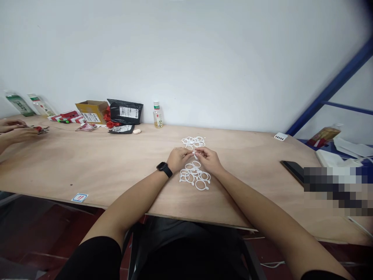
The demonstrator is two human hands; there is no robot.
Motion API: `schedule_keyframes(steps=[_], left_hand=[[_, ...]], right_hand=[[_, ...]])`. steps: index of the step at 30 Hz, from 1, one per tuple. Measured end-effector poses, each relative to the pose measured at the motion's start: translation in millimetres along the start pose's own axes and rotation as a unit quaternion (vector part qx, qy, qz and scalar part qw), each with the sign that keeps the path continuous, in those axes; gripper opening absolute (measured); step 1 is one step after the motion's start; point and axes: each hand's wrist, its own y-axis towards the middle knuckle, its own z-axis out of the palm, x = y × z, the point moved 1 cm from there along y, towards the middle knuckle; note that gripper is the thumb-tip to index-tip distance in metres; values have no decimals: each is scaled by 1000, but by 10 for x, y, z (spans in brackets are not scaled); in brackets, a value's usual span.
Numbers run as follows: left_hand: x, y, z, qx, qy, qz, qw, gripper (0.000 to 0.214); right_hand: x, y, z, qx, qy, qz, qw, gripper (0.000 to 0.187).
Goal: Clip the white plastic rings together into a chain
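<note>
My left hand [177,158], with a black watch at its wrist, and my right hand [210,160] meet over the middle of the table. Between their pinched fingertips is a small white plastic ring [195,156], mostly covered by the fingers. Just in front of the hands, on the near side, lies a loose group of white plastic rings [207,188], each with a small round tab. Beyond my fingers sits a second, tighter cluster of similar white rings [192,141]. Some of its rings overlap.
At the back stand a bottle [157,115], a black parcel bag [126,112] and a cardboard box [97,112]. Another person's hands [19,134] work at the far left. To the right are a phone [293,171] and a white multi-port block [280,137].
</note>
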Motion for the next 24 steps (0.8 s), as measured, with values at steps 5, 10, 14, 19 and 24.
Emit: schedule_keyframes(steps=[5, 10, 14, 19, 24], left_hand=[[-27, -13, 13, 12, 44, 15, 999, 21], [-40, -30, 3, 15, 70, 7, 997, 21], [-57, -30, -4, 11, 81, -4, 997, 22], [-38, -1, 4, -11, 64, -16, 998, 20], [-11, -12, 9, 38, 30, -9, 999, 15]], right_hand=[[46, -4, -24, 13, -45, -31, 998, 18], [171, -18, -27, 12, -100, -64, 993, 15], [210, -24, -8, 6, -112, -79, 991, 14], [64, 30, -22, -11, -53, -15, 998, 24], [-282, 156, -165, -23, -160, 5, 987, 30]])
